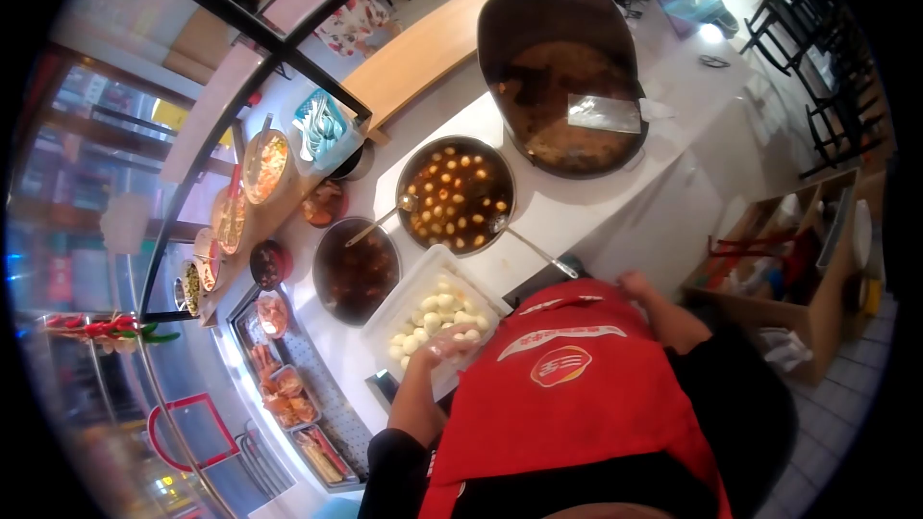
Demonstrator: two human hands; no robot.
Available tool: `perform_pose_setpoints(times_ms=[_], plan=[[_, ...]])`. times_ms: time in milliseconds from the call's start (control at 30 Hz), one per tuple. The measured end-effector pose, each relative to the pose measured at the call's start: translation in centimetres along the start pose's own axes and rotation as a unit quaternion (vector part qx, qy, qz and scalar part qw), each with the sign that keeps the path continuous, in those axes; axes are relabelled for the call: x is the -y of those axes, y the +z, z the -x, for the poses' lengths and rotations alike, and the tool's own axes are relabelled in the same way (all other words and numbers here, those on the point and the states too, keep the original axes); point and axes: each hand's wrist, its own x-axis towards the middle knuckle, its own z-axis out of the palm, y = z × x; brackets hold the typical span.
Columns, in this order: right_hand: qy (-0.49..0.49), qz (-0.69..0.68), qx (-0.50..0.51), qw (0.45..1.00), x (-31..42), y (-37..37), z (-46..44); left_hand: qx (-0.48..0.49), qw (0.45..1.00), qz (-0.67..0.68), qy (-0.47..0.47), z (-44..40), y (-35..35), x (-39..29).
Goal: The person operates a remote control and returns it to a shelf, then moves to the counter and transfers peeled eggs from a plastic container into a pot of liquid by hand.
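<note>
My left hand (452, 342), in a clear plastic glove, is down among the peeled boiled eggs (420, 327) in a white plastic tub (382, 325). Its fingers blur into the glove and eggs, so their grip is unclear. My right hand (632, 284) is beside the red apron (596, 384) at the counter's front edge, its fingers partly hidden. Beyond the tub stands a round pot (512, 183) of dark broth with many eggs floating in it. A ladle (370, 227) and a long-handled skimmer (541, 256) lean on the pot's rim.
Left of the egg pot is a pot of dark liquid (357, 274). A large dark oval pan (558, 0) with a plastic packet (604, 113) stands behind. Food bowls (266, 168) and a blue cutlery basket (320, 125) line the left. At right is a wooden box (769, 312).
</note>
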Motion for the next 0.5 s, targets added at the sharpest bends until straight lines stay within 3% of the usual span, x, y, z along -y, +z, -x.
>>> perform_pose_setpoints(times_ms=[167,233,500], plan=[[0.028,-0.032,-0.012,0.999,2.1,-0.7,1.6,0.012,0.998,0.060,-0.001,-1.1,0.3,2.2],[0.086,-0.082,-0.032,0.992,3.5,-0.7,2.5,0.010,0.997,0.082,0.000,-1.2,0.2,1.9],[0.017,-0.038,-0.021,0.999,1.1,-0.4,0.5,-0.054,0.979,0.195,0.012,-0.9,1.0,2.7]])
